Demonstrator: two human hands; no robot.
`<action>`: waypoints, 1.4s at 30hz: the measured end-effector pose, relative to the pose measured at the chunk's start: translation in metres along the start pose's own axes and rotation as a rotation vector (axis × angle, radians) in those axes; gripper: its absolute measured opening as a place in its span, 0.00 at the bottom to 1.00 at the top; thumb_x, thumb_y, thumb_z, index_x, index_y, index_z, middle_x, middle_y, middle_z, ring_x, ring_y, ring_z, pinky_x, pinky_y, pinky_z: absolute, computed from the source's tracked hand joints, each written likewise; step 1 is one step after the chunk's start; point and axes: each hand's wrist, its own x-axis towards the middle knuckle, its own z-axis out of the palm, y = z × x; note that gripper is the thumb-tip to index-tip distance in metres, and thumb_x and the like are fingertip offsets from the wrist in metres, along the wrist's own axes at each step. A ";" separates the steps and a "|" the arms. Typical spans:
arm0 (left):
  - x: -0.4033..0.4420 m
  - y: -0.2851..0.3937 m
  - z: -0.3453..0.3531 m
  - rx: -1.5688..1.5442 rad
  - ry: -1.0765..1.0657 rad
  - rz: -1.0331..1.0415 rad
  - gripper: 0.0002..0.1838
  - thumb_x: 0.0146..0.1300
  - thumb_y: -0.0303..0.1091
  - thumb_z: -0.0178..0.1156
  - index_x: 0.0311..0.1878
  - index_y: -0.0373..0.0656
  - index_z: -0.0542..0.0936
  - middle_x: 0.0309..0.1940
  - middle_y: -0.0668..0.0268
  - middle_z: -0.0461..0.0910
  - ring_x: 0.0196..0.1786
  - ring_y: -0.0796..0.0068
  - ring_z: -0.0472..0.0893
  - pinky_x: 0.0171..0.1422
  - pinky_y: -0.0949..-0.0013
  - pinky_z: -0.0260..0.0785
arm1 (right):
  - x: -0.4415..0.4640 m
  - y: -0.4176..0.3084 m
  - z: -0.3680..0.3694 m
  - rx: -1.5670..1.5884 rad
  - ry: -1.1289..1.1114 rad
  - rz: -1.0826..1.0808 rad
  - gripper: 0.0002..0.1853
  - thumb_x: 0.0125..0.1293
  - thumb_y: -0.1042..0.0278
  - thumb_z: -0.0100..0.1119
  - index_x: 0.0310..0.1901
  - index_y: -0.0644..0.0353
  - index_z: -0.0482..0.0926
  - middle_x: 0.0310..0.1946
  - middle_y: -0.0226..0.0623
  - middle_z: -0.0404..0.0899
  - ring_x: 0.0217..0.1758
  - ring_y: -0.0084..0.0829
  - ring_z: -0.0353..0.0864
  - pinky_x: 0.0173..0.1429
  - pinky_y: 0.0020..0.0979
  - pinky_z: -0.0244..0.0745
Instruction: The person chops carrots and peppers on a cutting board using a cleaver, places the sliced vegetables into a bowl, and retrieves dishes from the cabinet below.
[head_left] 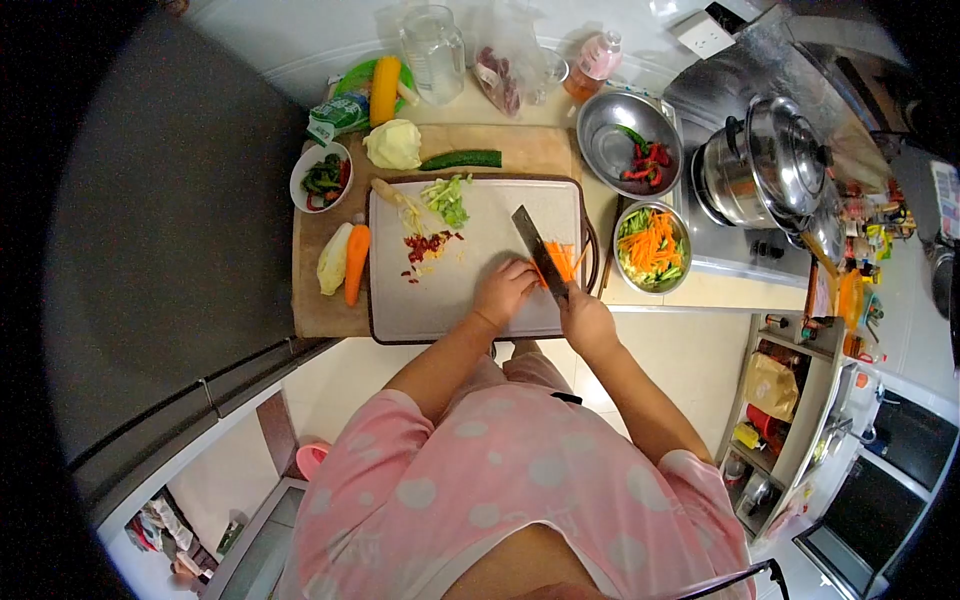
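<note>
My right hand (588, 322) is closed round the handle of a kitchen knife (540, 250), its broad blade pointing up and away over the cutting board (500, 215). Just left of the blade, my left hand (507, 290) has its fingers curled and pressed down on a piece of carrot, mostly hidden under the fingertips. Carrot strips (562, 262) lie right of the blade. Chopped green pieces (447, 200), pale shreds (410, 212) and chopped red chili (430, 245) sit in small heaps on the board's left half.
A whole carrot (356, 265), cauliflower-coloured cabbage (393, 145) and cucumber (460, 160) lie round the board. Right of it stand a bowl of cut vegetables (652, 248) and a metal bowl with peppers (630, 145). A lidded pot (745, 175) sits on the stove.
</note>
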 end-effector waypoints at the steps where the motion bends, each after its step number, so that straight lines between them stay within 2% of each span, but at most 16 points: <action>1: 0.001 0.002 -0.001 -0.001 0.003 -0.009 0.10 0.53 0.29 0.59 0.39 0.40 0.79 0.44 0.60 0.78 0.50 0.56 0.75 0.57 0.58 0.67 | 0.000 0.000 0.001 -0.018 -0.016 0.008 0.10 0.64 0.69 0.46 0.42 0.65 0.69 0.26 0.55 0.79 0.29 0.55 0.81 0.34 0.51 0.76; 4: 0.000 -0.004 0.002 0.009 0.018 0.052 0.10 0.51 0.29 0.59 0.39 0.41 0.80 0.44 0.61 0.78 0.50 0.56 0.75 0.57 0.57 0.68 | 0.002 -0.002 0.005 -0.049 -0.049 0.033 0.09 0.65 0.70 0.44 0.42 0.65 0.70 0.27 0.54 0.80 0.30 0.54 0.82 0.34 0.50 0.77; 7: 0.000 -0.006 0.004 0.087 0.065 0.092 0.11 0.48 0.28 0.61 0.38 0.44 0.80 0.41 0.63 0.78 0.48 0.59 0.76 0.53 0.61 0.71 | 0.003 -0.006 0.008 -0.042 -0.053 0.043 0.09 0.64 0.71 0.43 0.42 0.64 0.70 0.27 0.54 0.80 0.31 0.53 0.82 0.35 0.49 0.77; 10: -0.001 -0.003 -0.001 0.120 -0.034 0.019 0.10 0.48 0.28 0.61 0.37 0.44 0.80 0.41 0.63 0.78 0.49 0.58 0.75 0.54 0.60 0.70 | 0.008 -0.003 0.023 -0.048 -0.012 0.019 0.09 0.64 0.71 0.43 0.42 0.64 0.70 0.27 0.54 0.80 0.32 0.54 0.82 0.36 0.50 0.77; 12: -0.001 -0.005 -0.002 0.094 -0.018 0.050 0.10 0.49 0.29 0.60 0.37 0.42 0.79 0.43 0.62 0.77 0.50 0.57 0.75 0.56 0.58 0.69 | 0.013 0.002 0.032 -0.044 0.055 -0.022 0.09 0.64 0.70 0.44 0.43 0.64 0.70 0.26 0.54 0.80 0.31 0.54 0.82 0.36 0.51 0.77; 18: -0.001 -0.005 0.002 0.061 -0.018 0.030 0.10 0.49 0.30 0.61 0.37 0.43 0.79 0.42 0.62 0.77 0.50 0.57 0.74 0.56 0.56 0.68 | 0.015 0.005 0.009 0.037 0.039 -0.001 0.11 0.64 0.67 0.46 0.44 0.63 0.70 0.24 0.53 0.79 0.28 0.56 0.81 0.34 0.53 0.76; 22: -0.001 0.000 0.002 0.042 -0.025 -0.049 0.09 0.50 0.31 0.62 0.36 0.43 0.80 0.42 0.63 0.77 0.51 0.57 0.74 0.56 0.57 0.68 | 0.006 0.005 0.009 -0.051 -0.038 0.007 0.11 0.66 0.68 0.44 0.44 0.64 0.70 0.26 0.54 0.79 0.30 0.54 0.81 0.34 0.52 0.76; 25: -0.001 -0.001 0.001 0.066 -0.019 -0.015 0.09 0.50 0.31 0.62 0.36 0.43 0.80 0.42 0.63 0.77 0.51 0.57 0.74 0.56 0.58 0.68 | 0.004 -0.005 0.002 -0.061 -0.071 0.021 0.10 0.66 0.68 0.43 0.43 0.65 0.70 0.27 0.54 0.80 0.31 0.54 0.82 0.35 0.51 0.77; 28: 0.000 0.000 0.000 0.124 0.058 0.051 0.08 0.49 0.29 0.59 0.34 0.45 0.80 0.40 0.66 0.77 0.47 0.61 0.75 0.51 0.61 0.71 | 0.005 -0.008 0.003 -0.073 -0.083 0.024 0.10 0.65 0.69 0.42 0.42 0.65 0.70 0.28 0.54 0.80 0.32 0.53 0.82 0.36 0.50 0.77; 31: -0.001 -0.003 0.000 0.097 -0.092 -0.041 0.11 0.49 0.31 0.63 0.38 0.44 0.81 0.44 0.64 0.77 0.53 0.56 0.73 0.58 0.58 0.68 | 0.008 -0.003 0.019 -0.070 -0.037 -0.009 0.10 0.65 0.70 0.43 0.42 0.65 0.70 0.28 0.54 0.80 0.32 0.53 0.82 0.36 0.49 0.78; 34: -0.003 -0.004 0.003 0.119 -0.069 -0.030 0.12 0.48 0.31 0.62 0.38 0.44 0.81 0.45 0.64 0.77 0.54 0.56 0.73 0.58 0.58 0.67 | 0.013 0.002 0.030 -0.040 0.008 -0.007 0.09 0.64 0.70 0.45 0.42 0.65 0.70 0.27 0.55 0.79 0.31 0.54 0.81 0.37 0.50 0.77; 37: -0.002 -0.004 0.001 0.156 0.043 0.077 0.09 0.49 0.30 0.60 0.36 0.45 0.80 0.43 0.64 0.77 0.49 0.60 0.76 0.53 0.61 0.71 | 0.023 0.004 0.031 -0.004 0.015 0.005 0.10 0.63 0.69 0.50 0.43 0.65 0.70 0.26 0.57 0.78 0.31 0.56 0.80 0.36 0.52 0.75; 39: -0.002 -0.003 0.002 0.081 0.051 0.046 0.09 0.49 0.30 0.60 0.36 0.45 0.80 0.43 0.64 0.77 0.48 0.59 0.76 0.53 0.61 0.71 | 0.024 0.006 0.023 0.018 0.011 0.003 0.12 0.64 0.67 0.51 0.45 0.65 0.70 0.26 0.57 0.78 0.31 0.56 0.80 0.36 0.52 0.75; 42: -0.003 -0.003 0.004 0.009 0.018 -0.033 0.11 0.49 0.30 0.62 0.38 0.43 0.80 0.44 0.63 0.77 0.50 0.56 0.75 0.56 0.58 0.69 | 0.017 0.001 0.010 0.004 0.016 0.011 0.10 0.64 0.70 0.46 0.43 0.64 0.70 0.26 0.56 0.79 0.30 0.55 0.81 0.34 0.51 0.76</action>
